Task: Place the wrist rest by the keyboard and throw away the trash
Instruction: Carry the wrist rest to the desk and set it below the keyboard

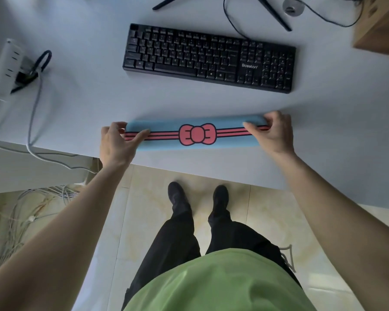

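Note:
A long blue wrist rest (166,127) with pink stripes and a pink bow lies across the white desk (88,104), near its front edge. My left hand (116,144) grips its left end, thumb on top. Its right end is held by my right hand (273,133), fingers curled over the far edge. The black keyboard (209,58) sits farther back on the desk, roughly parallel to the wrist rest, with a bare strip of desk between them. No trash is visible.
A white power strip (2,68) with a black plug and grey cables sits at the desk's left. Black monitor-stand legs (276,15) and a black cable lie behind the keyboard. A wooden box (380,25) is at the far right. Loose cables lie on the tiled floor.

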